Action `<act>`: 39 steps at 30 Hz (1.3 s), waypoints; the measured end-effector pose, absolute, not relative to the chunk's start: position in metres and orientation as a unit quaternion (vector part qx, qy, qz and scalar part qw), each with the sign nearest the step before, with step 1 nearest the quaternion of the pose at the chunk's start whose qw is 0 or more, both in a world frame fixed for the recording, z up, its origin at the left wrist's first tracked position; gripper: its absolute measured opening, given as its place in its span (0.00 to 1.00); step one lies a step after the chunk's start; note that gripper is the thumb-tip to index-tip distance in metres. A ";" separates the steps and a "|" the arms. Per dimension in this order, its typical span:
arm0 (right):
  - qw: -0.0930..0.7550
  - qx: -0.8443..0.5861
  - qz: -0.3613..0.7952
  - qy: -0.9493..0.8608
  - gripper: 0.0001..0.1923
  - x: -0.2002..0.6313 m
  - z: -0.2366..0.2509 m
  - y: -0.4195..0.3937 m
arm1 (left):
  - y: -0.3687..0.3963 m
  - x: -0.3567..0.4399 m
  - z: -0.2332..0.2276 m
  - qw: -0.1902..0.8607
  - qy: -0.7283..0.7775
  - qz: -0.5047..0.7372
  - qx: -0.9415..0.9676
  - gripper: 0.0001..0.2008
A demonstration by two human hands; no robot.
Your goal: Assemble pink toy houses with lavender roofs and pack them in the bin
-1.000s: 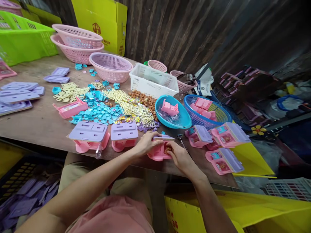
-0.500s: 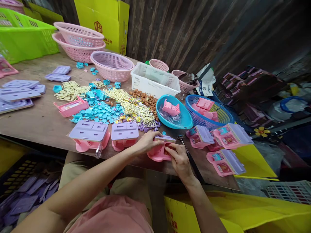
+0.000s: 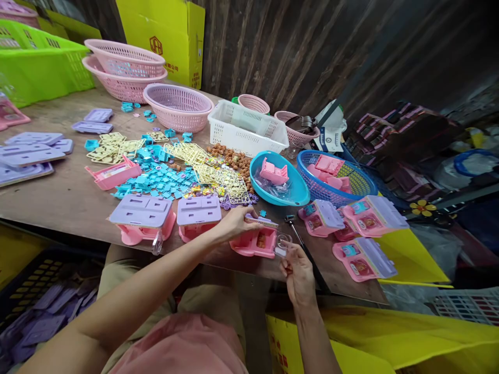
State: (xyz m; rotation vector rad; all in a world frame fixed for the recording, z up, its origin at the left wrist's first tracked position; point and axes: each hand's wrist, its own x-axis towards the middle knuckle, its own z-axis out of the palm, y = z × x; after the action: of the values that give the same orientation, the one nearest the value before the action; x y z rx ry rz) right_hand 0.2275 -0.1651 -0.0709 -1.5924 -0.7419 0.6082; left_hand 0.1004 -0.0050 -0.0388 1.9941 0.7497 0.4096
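At the table's front edge, my left hand (image 3: 238, 224) is closed on a pink toy box with a purple lid (image 3: 255, 242), gripping it at the top left. A small brown piece shows in the opening on its front. Just right of it, my right hand (image 3: 298, 267) pinches a clear plastic cover (image 3: 283, 244), held apart from my palm. To the left stand two similar pink toy boxes, one purple-lidded box (image 3: 142, 215) with a clear piece hanging at its front, and another purple-lidded box (image 3: 199, 215).
Loose blue pieces (image 3: 159, 176), cream frames (image 3: 189, 153) and brown pieces (image 3: 234, 161) cover the middle. A blue bowl (image 3: 255, 189) and a blue basket (image 3: 327, 196) hold pink parts. Several boxed toys (image 3: 364, 258) stand right, beside a black rod (image 3: 307, 254). Yellow cartons (image 3: 288, 337) are below.
My right hand has moved back and right from the toy box front, and the clear cover now shows in its fingers. My left hand and the toy box have shifted slightly left.
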 end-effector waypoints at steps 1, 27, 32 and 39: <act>0.602 -0.681 0.268 -0.320 0.23 0.223 -0.072 -0.164 | -0.005 0.101 -0.038 0.471 0.306 0.169 0.810 0.12; 0.518 -0.775 0.193 -0.307 0.20 0.259 -0.066 -0.184 | -0.058 0.134 -0.072 0.372 0.245 0.301 0.844 0.22; 0.629 -0.694 0.071 -0.343 0.16 0.226 -0.031 -0.179 | -0.062 0.115 -0.061 0.234 0.162 0.255 0.924 0.25; 0.604 -0.540 0.341 -0.478 0.09 0.127 -0.029 -0.128 | 0.004 -0.005 -0.028 0.113 0.334 0.172 0.920 0.30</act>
State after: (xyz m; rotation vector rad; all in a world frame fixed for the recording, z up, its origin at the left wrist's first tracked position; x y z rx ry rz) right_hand 0.1274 -0.1284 -0.0289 -1.2490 -1.1054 0.7895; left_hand -0.0055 0.0043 -0.0276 2.6979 0.9797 0.5054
